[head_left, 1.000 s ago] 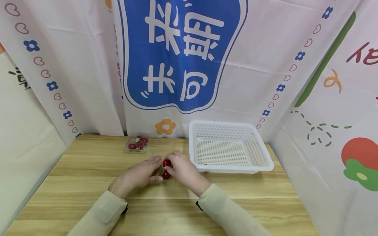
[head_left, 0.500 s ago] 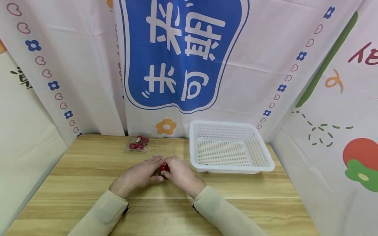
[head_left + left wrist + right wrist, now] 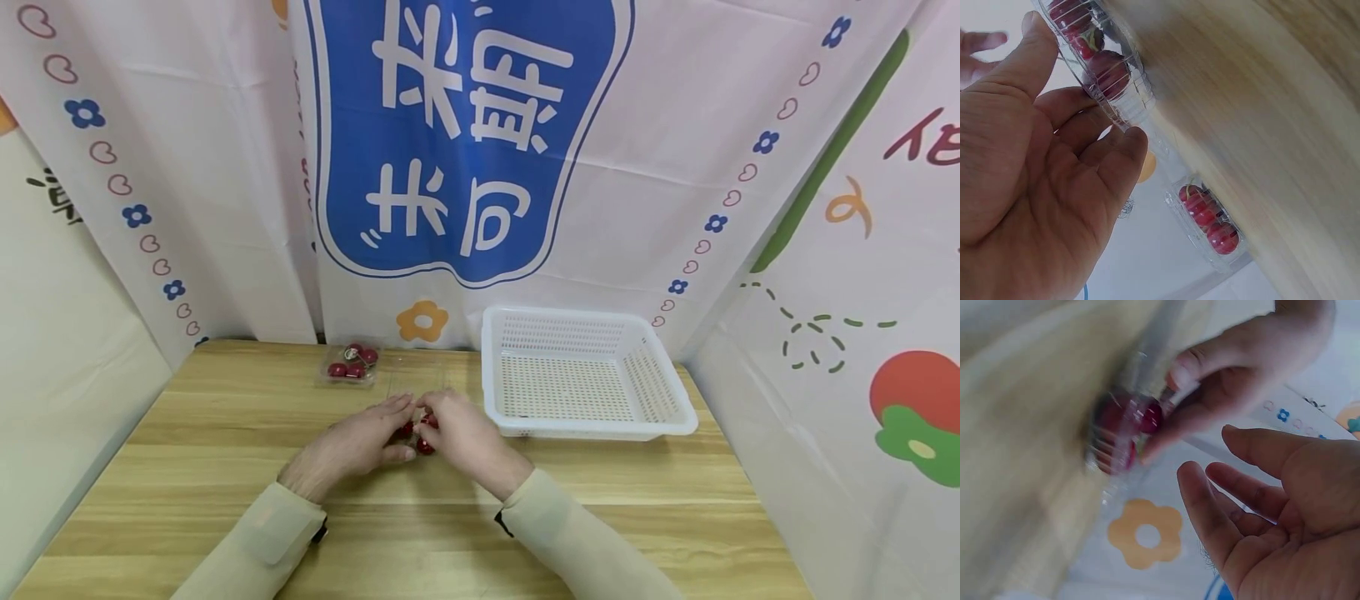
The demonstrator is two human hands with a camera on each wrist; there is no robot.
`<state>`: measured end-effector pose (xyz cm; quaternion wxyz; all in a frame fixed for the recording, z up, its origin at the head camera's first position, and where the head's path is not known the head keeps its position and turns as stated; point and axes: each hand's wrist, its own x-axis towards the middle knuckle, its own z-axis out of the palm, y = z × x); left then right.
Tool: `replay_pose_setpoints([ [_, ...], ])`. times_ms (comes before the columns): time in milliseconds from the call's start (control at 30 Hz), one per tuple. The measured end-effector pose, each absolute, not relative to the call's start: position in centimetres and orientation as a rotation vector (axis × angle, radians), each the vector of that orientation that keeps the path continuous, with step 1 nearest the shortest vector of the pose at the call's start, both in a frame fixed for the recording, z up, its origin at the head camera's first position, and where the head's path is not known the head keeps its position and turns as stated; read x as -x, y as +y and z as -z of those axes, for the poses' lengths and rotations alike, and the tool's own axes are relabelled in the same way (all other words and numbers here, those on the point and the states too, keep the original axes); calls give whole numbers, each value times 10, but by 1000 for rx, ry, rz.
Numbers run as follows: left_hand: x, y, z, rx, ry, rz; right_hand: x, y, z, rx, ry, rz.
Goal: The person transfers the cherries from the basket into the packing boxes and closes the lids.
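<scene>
Between the two hands on the table stands a clear plastic box (image 3: 1124, 103) with red cherries (image 3: 1107, 74) in it. Its clear lid (image 3: 417, 377) lies folded back behind it. My left hand (image 3: 360, 440) holds the box's left side, thumb at the near part and fingers along the wall. My right hand (image 3: 467, 437) hovers over the box's right side; in the right wrist view its thumb and fingers are apart, with nothing between them. In the head view, the hands partly hide the cherries.
A second clear box (image 3: 351, 365) of cherries sits at the back left. At the back right stands a white perforated plastic basket (image 3: 588, 429). A printed cloth (image 3: 420, 292) hangs behind the wooden table (image 3: 405, 533).
My right hand went left over the cherries, then drew back slightly to the right. The cherries show in a different arrangement between the hands. My left hand has stayed put.
</scene>
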<state>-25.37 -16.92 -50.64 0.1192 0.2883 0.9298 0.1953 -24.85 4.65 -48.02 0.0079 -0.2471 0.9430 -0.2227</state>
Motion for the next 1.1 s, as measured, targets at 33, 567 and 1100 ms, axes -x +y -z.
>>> replay_pose_setpoints([
  [33, 254, -169, 506, -841, 2718, -565, 248, 48, 476, 776, 2956, 700],
  [567, 254, -168, 505, -846, 2722, -548, 260, 85, 439, 795, 3039, 765],
  [1100, 252, -168, 503, -827, 2713, -536, 277, 125, 434, 624, 3088, 772],
])
